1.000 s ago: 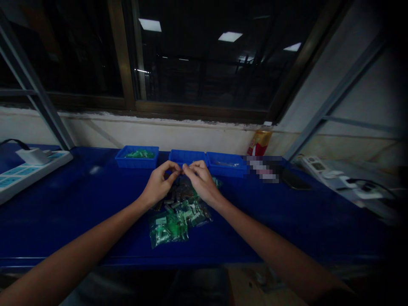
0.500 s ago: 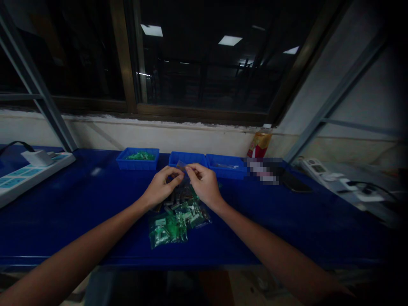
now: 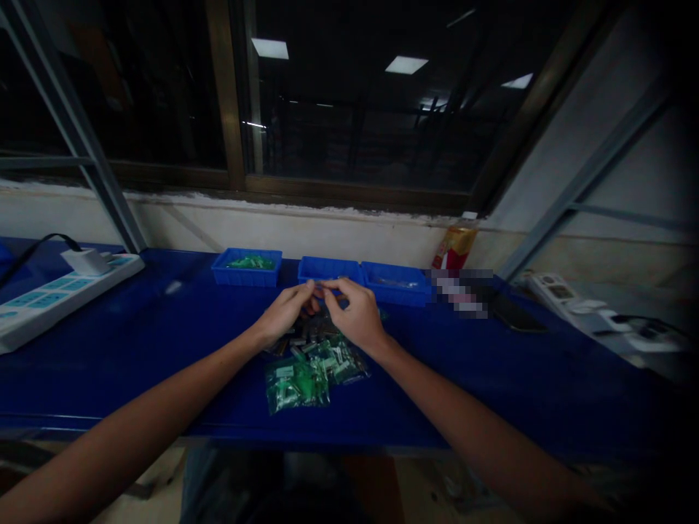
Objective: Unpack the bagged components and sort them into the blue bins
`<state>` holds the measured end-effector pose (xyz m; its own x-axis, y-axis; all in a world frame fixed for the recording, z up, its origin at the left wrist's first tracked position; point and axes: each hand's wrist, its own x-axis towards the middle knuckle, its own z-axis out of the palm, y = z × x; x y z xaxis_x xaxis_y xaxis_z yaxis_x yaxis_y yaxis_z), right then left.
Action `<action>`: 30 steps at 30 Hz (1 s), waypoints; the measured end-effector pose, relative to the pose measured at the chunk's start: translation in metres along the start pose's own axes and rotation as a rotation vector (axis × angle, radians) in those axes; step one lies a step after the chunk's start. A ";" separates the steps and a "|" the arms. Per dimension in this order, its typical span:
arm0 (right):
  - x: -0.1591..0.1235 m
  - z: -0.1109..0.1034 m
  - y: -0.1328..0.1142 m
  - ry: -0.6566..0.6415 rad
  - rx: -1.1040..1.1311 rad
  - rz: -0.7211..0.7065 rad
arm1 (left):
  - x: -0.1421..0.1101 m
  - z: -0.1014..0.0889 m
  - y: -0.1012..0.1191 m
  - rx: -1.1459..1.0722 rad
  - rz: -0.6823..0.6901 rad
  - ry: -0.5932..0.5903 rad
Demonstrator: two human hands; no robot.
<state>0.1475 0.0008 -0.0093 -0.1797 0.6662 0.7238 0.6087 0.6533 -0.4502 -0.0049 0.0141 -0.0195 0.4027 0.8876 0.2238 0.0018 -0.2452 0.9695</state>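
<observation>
My left hand (image 3: 288, 307) and my right hand (image 3: 354, 309) meet above a heap on the blue table, thumbs and fingertips pinched close together. Between them is a small clear plastic bag (image 3: 322, 284), mostly hidden by the fingers. Under the hands lie small dark and metallic parts (image 3: 298, 340), partly covered by the right hand. Nearer to me rest a clear bag with green and pale pieces (image 3: 298, 386) and, touching it, a second filled bag (image 3: 341, 360).
Along the back stand a blue bin of green pieces (image 3: 251, 263), a middle blue bin (image 3: 330, 268) and a right blue bin with clear items (image 3: 396, 284). A power strip (image 3: 70, 291) lies left. A red-and-gold packet (image 3: 454, 249) and a dark phone (image 3: 516, 314) lie right.
The clear bag stuck up above the fingers half a second ago; now the fingers mostly cover it. My left fingers have shifted against the right ones. The whole view has swung slightly.
</observation>
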 end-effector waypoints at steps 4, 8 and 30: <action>-0.001 -0.004 -0.001 -0.017 -0.051 -0.145 | 0.001 0.001 -0.001 -0.092 -0.064 0.036; -0.003 -0.009 -0.001 -0.094 -0.001 -0.165 | 0.001 0.003 -0.001 -0.037 -0.017 0.123; -0.002 -0.001 0.006 0.067 0.316 0.414 | -0.007 0.005 0.009 0.694 0.522 0.175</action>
<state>0.1523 0.0031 -0.0137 0.0830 0.8738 0.4791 0.3533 0.4237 -0.8341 -0.0036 0.0037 -0.0132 0.3620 0.6294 0.6876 0.4347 -0.7665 0.4728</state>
